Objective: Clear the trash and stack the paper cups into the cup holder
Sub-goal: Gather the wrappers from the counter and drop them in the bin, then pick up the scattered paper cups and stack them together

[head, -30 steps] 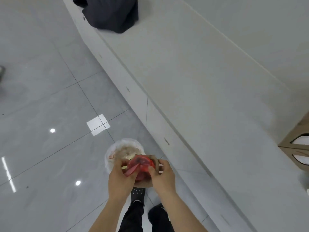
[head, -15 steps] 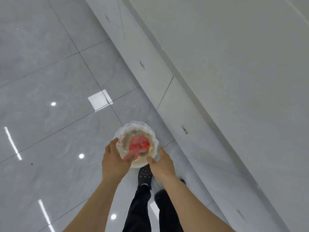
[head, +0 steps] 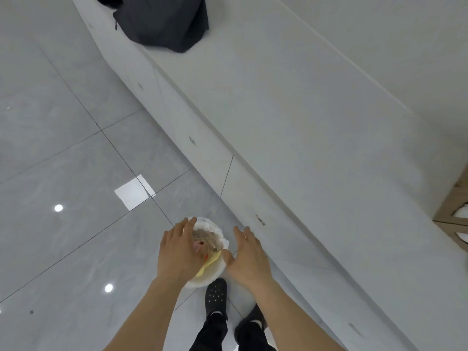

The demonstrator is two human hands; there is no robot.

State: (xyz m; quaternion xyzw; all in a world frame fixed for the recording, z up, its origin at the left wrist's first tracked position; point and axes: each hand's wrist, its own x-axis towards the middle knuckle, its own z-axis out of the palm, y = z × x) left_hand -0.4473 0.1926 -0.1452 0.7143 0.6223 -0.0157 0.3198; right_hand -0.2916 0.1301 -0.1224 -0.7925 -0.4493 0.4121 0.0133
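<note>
A small trash bin [head: 214, 273] lined with a white bag stands on the floor below me, with brown, red and yellow trash [head: 206, 243] inside it. My left hand [head: 178, 252] hovers over the bin's left side, fingers spread and empty. My right hand [head: 247, 257] is just right of the bin, also spread and empty. A wooden cup holder [head: 452, 211] shows at the right edge on the counter, with white cups partly visible in its openings.
A long white counter [head: 304, 117] runs diagonally from top left to bottom right. A dark bag [head: 162, 19] lies on its far end. My legs and black shoes [head: 215, 298] stand on the glossy grey tiled floor [head: 63, 173] beside the bin.
The red wrapper that both hands held over the bin has been let go and lies inside it. Both hands have opened and drawn apart.
</note>
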